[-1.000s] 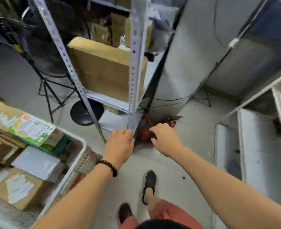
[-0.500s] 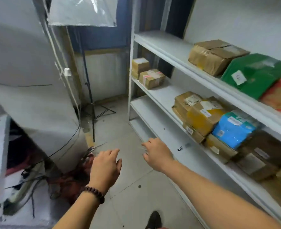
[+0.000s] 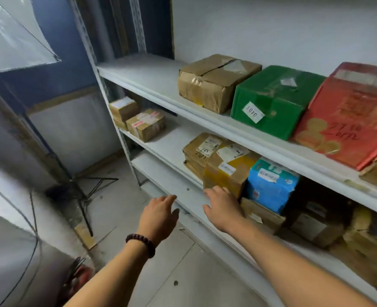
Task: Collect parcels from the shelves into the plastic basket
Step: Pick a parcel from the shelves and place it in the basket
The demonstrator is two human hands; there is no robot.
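Note:
White shelves (image 3: 161, 85) run along the right wall with parcels on them. On the top board stand a brown taped box (image 3: 214, 82), a green box (image 3: 273, 100) and a red box (image 3: 349, 116). The middle board holds two small brown boxes (image 3: 138, 120) at the far end, then a yellow-taped brown parcel (image 3: 227, 173) and a blue packet (image 3: 271, 187). My right hand (image 3: 223, 207) is open, fingertips just below the yellow-taped parcel. My left hand (image 3: 158, 216), with a bead bracelet, hovers open beside the shelf edge. The plastic basket is out of view.
More brown parcels (image 3: 360, 247) lie on the lower board at right. A black stand (image 3: 87, 191) with cables rises from the floor at left by a grey wall. A red object (image 3: 81, 275) lies on the floor near my left forearm.
The view has swung from the basket and grey rack to the white shelves. Both hands have moved up and closer to the middle shelf's parcels.

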